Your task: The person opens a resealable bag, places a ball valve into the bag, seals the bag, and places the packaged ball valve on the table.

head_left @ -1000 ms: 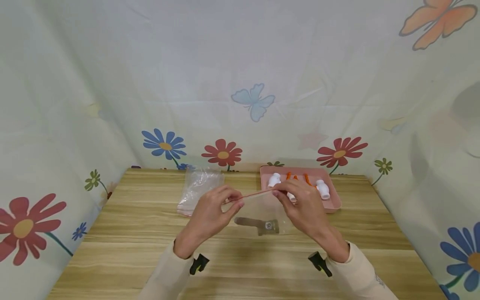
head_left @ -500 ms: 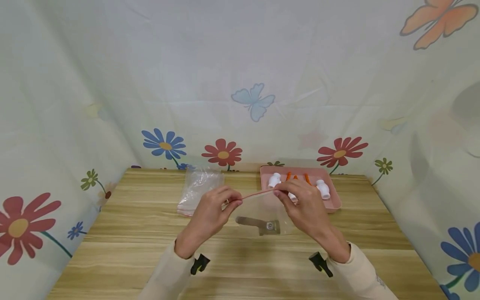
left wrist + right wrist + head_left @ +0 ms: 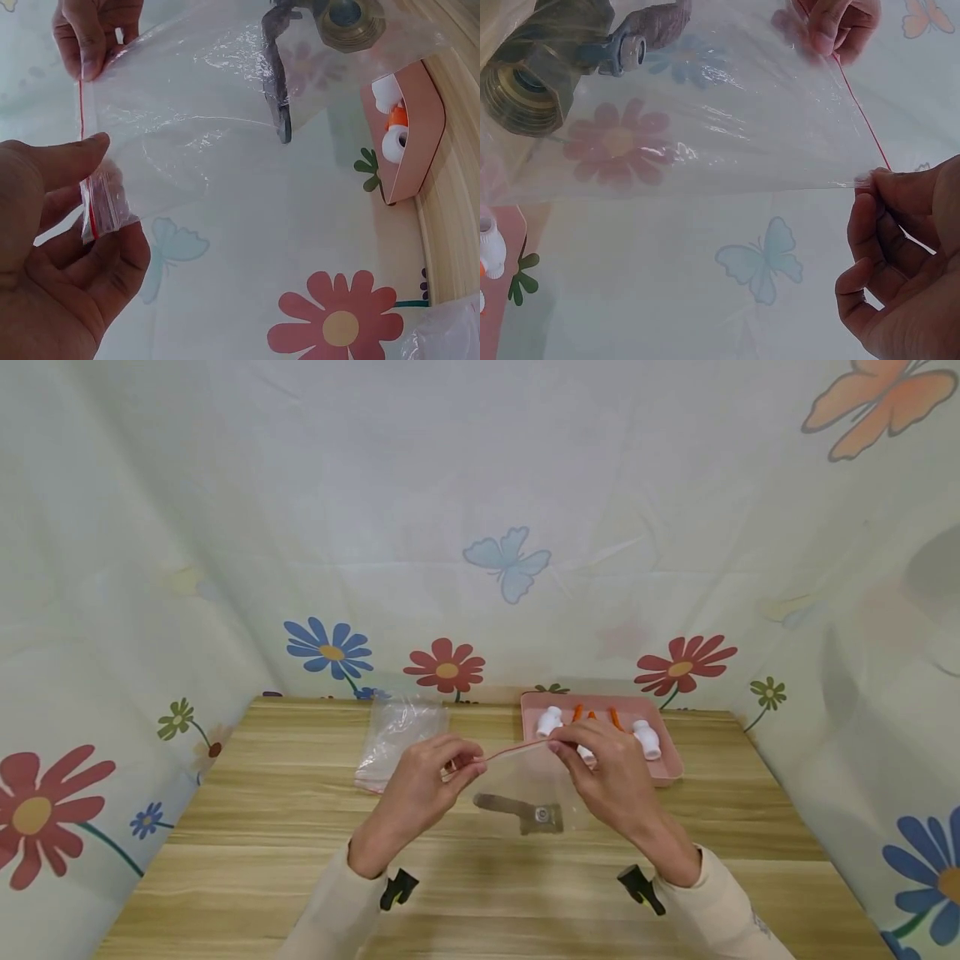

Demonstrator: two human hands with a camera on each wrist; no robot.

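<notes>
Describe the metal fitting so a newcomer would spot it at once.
Find the wooden table with a pink tray at its far edge. Nearer the camera, the left hand and right hand pinch a clear, red-edged bag. Inside is the metal fitting, its long dark handle and brassy opening unlike the tray's white pieces and orange pieces.

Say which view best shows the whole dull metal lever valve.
The head view: only there is the metal lever valve entire, though small, inside the clear plastic bag. Both wrist views show its threaded end closely but crop the valve.
</notes>
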